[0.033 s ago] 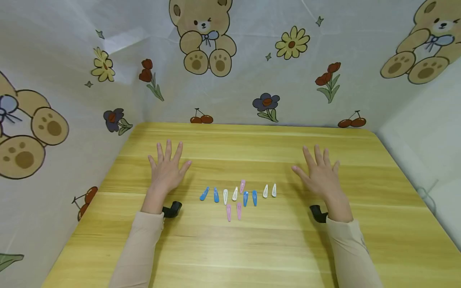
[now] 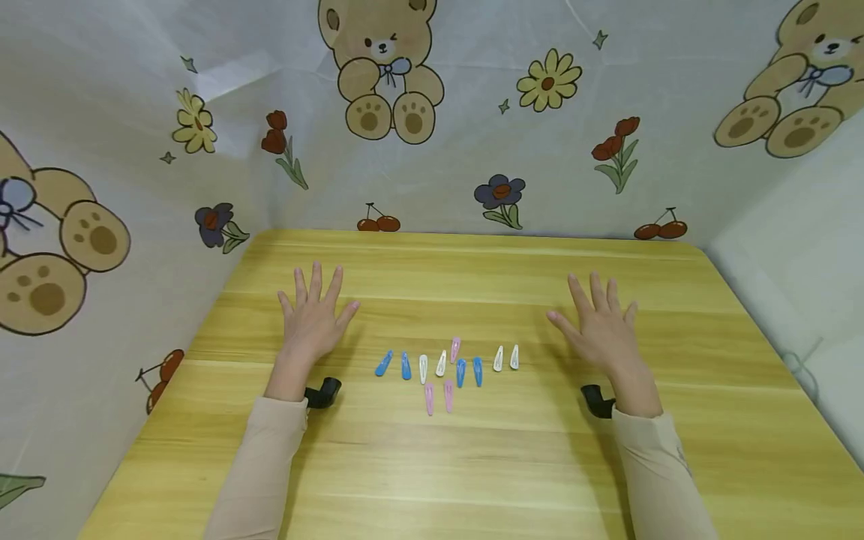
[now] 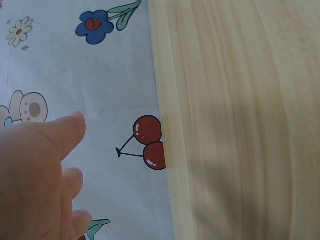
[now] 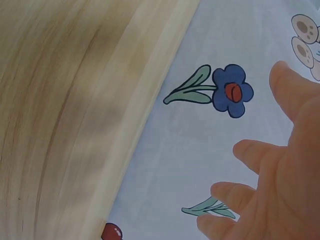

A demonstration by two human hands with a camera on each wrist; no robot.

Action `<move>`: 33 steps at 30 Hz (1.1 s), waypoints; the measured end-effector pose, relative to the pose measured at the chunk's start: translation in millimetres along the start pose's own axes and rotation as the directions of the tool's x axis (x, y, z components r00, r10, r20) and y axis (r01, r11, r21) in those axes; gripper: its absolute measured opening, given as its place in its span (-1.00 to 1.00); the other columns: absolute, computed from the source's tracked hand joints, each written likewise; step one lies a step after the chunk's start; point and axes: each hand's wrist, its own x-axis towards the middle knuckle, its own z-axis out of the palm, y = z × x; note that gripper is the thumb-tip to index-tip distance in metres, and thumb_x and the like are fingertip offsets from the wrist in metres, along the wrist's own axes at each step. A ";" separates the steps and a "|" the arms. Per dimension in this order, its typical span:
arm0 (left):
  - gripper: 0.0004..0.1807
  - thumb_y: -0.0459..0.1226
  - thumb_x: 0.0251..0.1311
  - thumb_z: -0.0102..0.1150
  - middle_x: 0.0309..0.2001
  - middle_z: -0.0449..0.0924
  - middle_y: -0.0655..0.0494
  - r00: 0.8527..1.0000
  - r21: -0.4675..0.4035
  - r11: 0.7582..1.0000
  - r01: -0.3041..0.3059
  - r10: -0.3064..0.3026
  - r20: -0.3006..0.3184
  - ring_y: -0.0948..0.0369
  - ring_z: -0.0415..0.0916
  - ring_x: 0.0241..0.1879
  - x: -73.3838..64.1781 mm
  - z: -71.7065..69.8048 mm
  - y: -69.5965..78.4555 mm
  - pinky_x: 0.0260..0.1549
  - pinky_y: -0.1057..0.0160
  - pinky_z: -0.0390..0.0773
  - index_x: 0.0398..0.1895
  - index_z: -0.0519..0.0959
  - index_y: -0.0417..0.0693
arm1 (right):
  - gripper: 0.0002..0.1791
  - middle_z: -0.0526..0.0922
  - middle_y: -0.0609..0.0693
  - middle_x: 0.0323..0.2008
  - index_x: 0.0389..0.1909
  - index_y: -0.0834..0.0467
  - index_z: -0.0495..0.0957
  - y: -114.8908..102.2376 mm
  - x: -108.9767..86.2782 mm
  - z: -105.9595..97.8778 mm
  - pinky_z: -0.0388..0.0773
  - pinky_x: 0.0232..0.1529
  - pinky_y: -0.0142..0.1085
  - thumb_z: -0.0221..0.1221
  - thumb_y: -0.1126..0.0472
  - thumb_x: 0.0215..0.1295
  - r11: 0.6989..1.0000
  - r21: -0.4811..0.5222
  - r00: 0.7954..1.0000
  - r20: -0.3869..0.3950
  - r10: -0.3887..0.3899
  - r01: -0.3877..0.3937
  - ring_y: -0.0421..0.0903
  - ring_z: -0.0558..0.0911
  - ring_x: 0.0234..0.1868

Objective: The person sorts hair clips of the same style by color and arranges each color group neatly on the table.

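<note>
Small snap hair clips lie between my two hands in the middle of the table. In the head view they include several blue clips such as one at the left (image 2: 384, 363), several white clips, one of them at the right end (image 2: 515, 357), and three pink ones, the nearest being a pink clip (image 2: 429, 399). My left hand (image 2: 312, 324), fingers spread, is left of the clips and touches none of them. On the other side my right hand (image 2: 603, 330) is also spread, palm down and holding nothing. Both wrist views show bare fingers but no clips.
The wooden table (image 2: 432, 472) ends at a back edge against a white cloth (image 2: 445, 165) printed with bears, flowers and cherries. A black wrist piece (image 2: 324, 393) sits by the left wrist, another black piece (image 2: 597, 401) by the right.
</note>
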 end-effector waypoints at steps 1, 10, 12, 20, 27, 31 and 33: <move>-0.21 0.17 0.45 -0.27 0.55 -0.59 -0.07 1.000 0.000 1.000 0.000 0.000 0.000 -0.17 -0.77 0.47 -0.6 0.1 -0.7 0.27 -0.46 -0.52 0.59 -0.22 0.12 | -0.07 -0.33 0.33 0.53 0.58 0.06 -0.20 -0.4 0.1 0.9 -0.41 0.22 0.54 -0.21 -0.39 0.41 1.000 0.000 1.000 0.000 -0.001 0.001 0.43 -0.37 0.48; -0.14 0.19 0.41 -0.18 0.55 -0.56 -0.11 0.999 -0.024 0.999 -0.023 0.023 -0.023 -0.19 -0.70 0.48 -2.6 -2.8 2.0 0.31 -0.44 -0.46 0.59 -0.22 0.10 | -0.09 -0.13 0.39 0.51 0.55 0.14 -0.08 -2.0 0.7 4.1 -0.28 0.26 0.52 -0.11 -0.34 0.41 0.999 0.009 0.997 -0.072 -0.039 0.040 0.47 -0.17 0.47; -0.10 0.18 0.37 -0.07 0.57 -0.47 -0.14 0.998 -0.062 0.997 -0.054 0.051 -0.048 -0.20 -0.63 0.50 -3.3 -3.8 4.8 0.33 -0.43 -0.38 0.59 -0.17 0.05 | -0.12 0.02 0.40 0.47 0.52 0.19 0.02 -3.7 0.3 5.9 -0.11 0.26 0.48 -0.03 -0.28 0.41 0.997 0.033 0.989 -0.134 -0.067 0.072 0.47 0.00 0.43; -0.10 -0.02 0.12 0.35 0.47 0.13 -0.14 0.966 -0.351 0.903 -0.248 0.205 -0.156 -0.15 -0.08 0.49 -11.5 6.5 23.6 0.35 -0.35 -0.01 0.48 0.20 -0.10 | -0.33 0.45 0.40 0.14 0.26 0.34 0.41 -20.4 -4.0 21.0 0.26 0.06 0.22 0.32 0.05 0.22 0.933 0.277 0.951 -0.265 -0.157 0.231 0.33 0.37 0.11; -0.21 -0.15 0.01 0.46 0.31 0.34 -0.11 0.936 -0.506 0.788 -0.350 0.307 -0.170 -0.10 0.23 0.33 -20.7 27.4 40.3 0.21 -0.27 0.30 0.34 0.39 -0.18 | -0.42 0.54 0.25 0.02 0.12 0.33 0.51 -27.0 -11.5 44.0 0.39 -0.03 0.01 0.41 0.17 0.11 0.882 0.425 0.977 -0.146 -0.155 0.203 0.15 0.45 -0.04; -0.23 -0.15 -0.01 0.46 0.27 0.37 -0.13 0.933 -0.541 0.763 -0.353 0.331 -0.143 -0.13 0.23 0.31 -25.2 38.3 44.9 0.18 -0.32 0.28 0.30 0.42 -0.21 | -0.40 0.52 0.21 0.02 0.12 0.30 0.51 -28.5 -14.4 52.3 0.39 -0.01 0.02 0.43 0.15 0.08 0.863 0.472 0.984 -0.084 -0.159 0.180 0.15 0.44 -0.03; -0.23 -0.14 -0.01 0.46 0.26 0.37 -0.14 0.932 -0.550 0.758 -0.352 0.340 -0.127 -0.14 0.23 0.30 -26.4 43.2 46.4 0.18 -0.33 0.28 0.29 0.43 -0.22 | -0.39 0.51 0.19 0.01 0.12 0.28 0.51 -29.3 -15.0 55.9 0.36 0.00 -0.01 0.44 0.15 0.05 0.858 0.482 0.984 -0.069 -0.167 0.179 0.12 0.42 -0.02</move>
